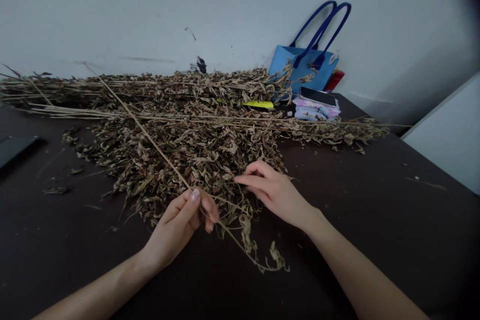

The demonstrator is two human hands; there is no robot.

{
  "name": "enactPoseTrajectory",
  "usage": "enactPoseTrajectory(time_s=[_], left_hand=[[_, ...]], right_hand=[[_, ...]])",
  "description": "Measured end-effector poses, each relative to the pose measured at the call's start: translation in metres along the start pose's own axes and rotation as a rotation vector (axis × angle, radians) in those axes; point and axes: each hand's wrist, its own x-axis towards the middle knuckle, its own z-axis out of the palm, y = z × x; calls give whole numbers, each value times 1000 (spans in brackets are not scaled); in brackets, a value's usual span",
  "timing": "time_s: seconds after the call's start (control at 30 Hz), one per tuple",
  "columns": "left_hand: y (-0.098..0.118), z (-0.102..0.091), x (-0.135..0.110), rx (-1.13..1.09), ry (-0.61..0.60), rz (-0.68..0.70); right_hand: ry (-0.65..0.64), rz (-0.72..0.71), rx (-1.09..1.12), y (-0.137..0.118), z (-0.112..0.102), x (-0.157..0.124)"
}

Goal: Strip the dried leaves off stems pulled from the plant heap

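A long, thin dried plant stalk (147,134) runs from the upper left down through my left hand (185,215), which is closed on it between thumb and fingers. Below that grip the stalk forks into thin branches, with a few withered leaves (245,232) hanging at the lower end. My right hand (275,192) is over the right edge of a heap of dry, curled leaves (176,155). Its fingertips come together beside a leafy branch; whatever is between them is too small to make out.
Bundles of dried leafy stalks (150,85) lie along the wall. Behind the heap stand a blue bag (285,62) and a phone (318,96) on folded cloth (317,110). Something yellow (258,104) shows among the leaves. A dark flat object (17,149) rests at the table's left (375,200).
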Motion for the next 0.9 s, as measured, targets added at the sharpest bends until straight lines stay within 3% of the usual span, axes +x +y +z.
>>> enactPoseTrajectory(time_s=[0.23, 0.5, 0.9], left_hand=[[0, 0, -3, 6, -41, 52], [2, -3, 0, 10, 47, 63], [4, -3, 1, -8, 125, 42]], right_hand=[[-14, -45, -70, 3, 10, 1], [150, -94, 66, 11, -4, 1], [22, -77, -80, 10, -5, -1]])
